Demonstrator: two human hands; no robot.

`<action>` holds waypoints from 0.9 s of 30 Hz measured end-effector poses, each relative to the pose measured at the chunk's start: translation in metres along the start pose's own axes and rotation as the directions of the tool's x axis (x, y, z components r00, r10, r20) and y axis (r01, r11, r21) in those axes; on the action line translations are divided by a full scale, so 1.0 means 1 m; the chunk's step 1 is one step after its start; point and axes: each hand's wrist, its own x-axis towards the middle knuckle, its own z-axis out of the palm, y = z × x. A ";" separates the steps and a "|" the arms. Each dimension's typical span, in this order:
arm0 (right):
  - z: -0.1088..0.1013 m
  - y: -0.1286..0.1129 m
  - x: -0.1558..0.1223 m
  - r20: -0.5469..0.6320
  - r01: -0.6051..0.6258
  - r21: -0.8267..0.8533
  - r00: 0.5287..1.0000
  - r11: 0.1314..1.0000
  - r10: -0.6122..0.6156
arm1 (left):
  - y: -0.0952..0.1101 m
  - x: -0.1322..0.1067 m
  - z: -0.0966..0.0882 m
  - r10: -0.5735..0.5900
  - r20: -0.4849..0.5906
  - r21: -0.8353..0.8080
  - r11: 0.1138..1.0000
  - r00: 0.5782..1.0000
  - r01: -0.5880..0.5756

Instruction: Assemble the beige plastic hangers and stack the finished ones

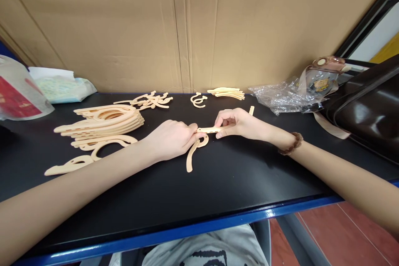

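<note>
Between my two hands is a peach-coloured plastic hanger part (207,130), held just above the black tabletop. My left hand (171,138) pinches its left end, thumb and fingers closed together. On the other end my right hand (238,124) is closed too, with its fingertips on the slotted bar. A curved strip (190,161) with a rounded loop shows below my left fingers; whether it is joined to the held part I cannot tell. Behind my right hand the tip of another peach piece (251,110) sticks up, mostly hidden.
Left of my hands lies a stack of hanger parts (109,124), with loose ones (70,165) in front. Farther back are small pieces (152,100), hooks (198,100) and strips (229,93). Clear plastic wrap (280,97), a bottle (324,77) and a dark bag (364,104) occupy the right.
</note>
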 end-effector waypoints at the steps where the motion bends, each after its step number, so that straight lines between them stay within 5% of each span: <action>1: 0.000 0.000 0.000 0.001 0.000 0.006 1.000 1.000 0.000 | -0.001 0.000 0.000 0.007 -0.001 -0.008 1.000 1.000 -0.007; 11: 0.004 0.000 0.000 0.006 -0.006 0.080 1.000 0.997 0.006 | -0.004 -0.001 -0.001 0.069 -0.012 -0.169 0.983 0.998 -0.070; 19: 0.003 -0.005 0.000 0.037 -0.017 0.072 0.999 0.997 0.015 | -0.002 -0.001 0.000 0.103 -0.036 -0.112 0.988 0.994 -0.106; 27: 0.002 -0.006 0.002 0.035 -0.051 0.001 0.998 0.999 0.051 | 0.005 0.001 0.001 -0.070 -0.101 -0.073 0.995 0.992 0.063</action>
